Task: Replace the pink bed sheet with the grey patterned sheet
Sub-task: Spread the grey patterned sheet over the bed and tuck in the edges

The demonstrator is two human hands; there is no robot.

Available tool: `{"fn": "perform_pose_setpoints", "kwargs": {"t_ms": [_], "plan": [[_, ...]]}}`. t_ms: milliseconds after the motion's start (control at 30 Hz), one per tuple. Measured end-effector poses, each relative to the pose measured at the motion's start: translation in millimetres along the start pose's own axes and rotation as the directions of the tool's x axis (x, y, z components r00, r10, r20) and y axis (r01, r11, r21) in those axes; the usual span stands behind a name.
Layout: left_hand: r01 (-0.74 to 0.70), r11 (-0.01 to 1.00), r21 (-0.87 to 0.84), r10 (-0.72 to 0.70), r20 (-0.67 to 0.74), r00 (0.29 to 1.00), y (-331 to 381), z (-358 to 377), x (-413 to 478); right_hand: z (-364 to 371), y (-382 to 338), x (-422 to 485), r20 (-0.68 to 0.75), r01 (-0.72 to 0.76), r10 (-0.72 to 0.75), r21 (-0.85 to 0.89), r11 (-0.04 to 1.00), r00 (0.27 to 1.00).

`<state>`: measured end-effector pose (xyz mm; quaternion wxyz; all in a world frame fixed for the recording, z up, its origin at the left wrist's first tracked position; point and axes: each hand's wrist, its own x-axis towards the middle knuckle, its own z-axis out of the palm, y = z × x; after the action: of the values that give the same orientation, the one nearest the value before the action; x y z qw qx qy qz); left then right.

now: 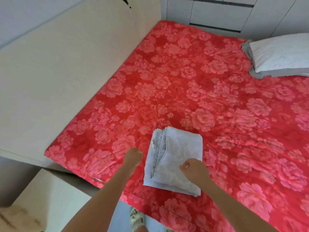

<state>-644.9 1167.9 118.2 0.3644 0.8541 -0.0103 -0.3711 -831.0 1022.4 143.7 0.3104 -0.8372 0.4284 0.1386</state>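
The pink floral bed sheet (184,84) lies spread over the whole mattress. On it, near the front edge, sits the grey patterned sheet (173,148), folded into a thick rectangle with its layered edges facing left. My right hand (194,169) is on the near right part of that fold, with its fingers curled down into the cloth. Just left of the folded sheet, my left hand (133,157) is over the pink sheet with its fingers curled into a fist; I see nothing in it.
A grey-edged white pillow (280,57) lies at the bed's far right. A beige headboard panel (66,64) runs along the left side, and a low beige cabinet (41,198) stands at the near left. White wardrobe doors (217,12) stand behind the bed.
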Motion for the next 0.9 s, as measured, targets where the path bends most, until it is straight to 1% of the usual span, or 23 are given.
{"fn": "perform_pose_setpoints", "kwargs": {"t_ms": [100,167,267,367,467,533,633,700,733,800,867,900], "plan": [[0.069,0.998,0.015,-0.069,0.061,0.996,-21.2,16.8,23.9,25.7,-1.4,15.2,0.060,-0.066,0.065,0.023,0.998,0.996],[0.098,0.995,0.010,-0.098,0.077,0.992,-31.2,26.3,38.5,40.1,-8.4,26.1,0.070,-0.123,0.120,0.041,0.992,0.990],[0.137,0.990,0.020,-0.138,0.111,0.984,-48.1,42.9,65.2,70.0,-23.1,51.5,0.075,-0.212,0.208,0.040,0.977,0.975],[0.127,0.990,0.067,-0.134,0.110,0.985,-63.3,59.1,91.4,101.9,-40.3,86.0,0.046,-0.298,0.295,0.067,0.952,0.954],[0.077,0.988,0.133,-0.095,0.138,0.986,-71.2,78.6,123.7,133.7,-53.0,130.1,0.006,-0.386,0.389,0.121,0.914,0.921],[0.017,0.985,0.170,-0.043,0.153,0.987,-70.1,91.4,142.8,150.8,-54.0,159.5,-0.039,-0.410,0.411,0.033,0.912,0.911],[-0.129,0.965,0.227,0.093,0.166,0.982,-58.6,107.6,159.1,158.8,-44.9,193.3,-0.089,-0.395,0.386,-0.145,0.907,0.918],[-0.193,0.946,0.262,0.156,0.156,0.975,-48.2,118.5,167.6,155.3,-34.9,208.4,-0.094,-0.394,0.383,-0.156,0.906,0.919],[-0.213,0.936,0.281,0.177,0.150,0.973,-44.4,123.6,171.2,149.7,-29.8,211.8,-0.094,-0.393,0.385,-0.105,0.913,0.918],[-0.215,0.930,0.298,0.179,0.143,0.973,-37.8,131.4,174.2,130.1,-20.0,207.5,-0.109,-0.402,0.412,0.103,0.910,0.905],[-0.184,0.937,0.298,0.151,0.131,0.980,-32.1,138.3,175.3,98.9,-3.8,192.3,-0.172,-0.408,0.468,0.294,0.864,0.867],[-0.157,0.943,0.294,0.125,0.126,0.984,-27.5,138.3,174.2,81.3,4.2,180.8,-0.218,-0.398,0.483,0.340,0.852,0.848]]}}
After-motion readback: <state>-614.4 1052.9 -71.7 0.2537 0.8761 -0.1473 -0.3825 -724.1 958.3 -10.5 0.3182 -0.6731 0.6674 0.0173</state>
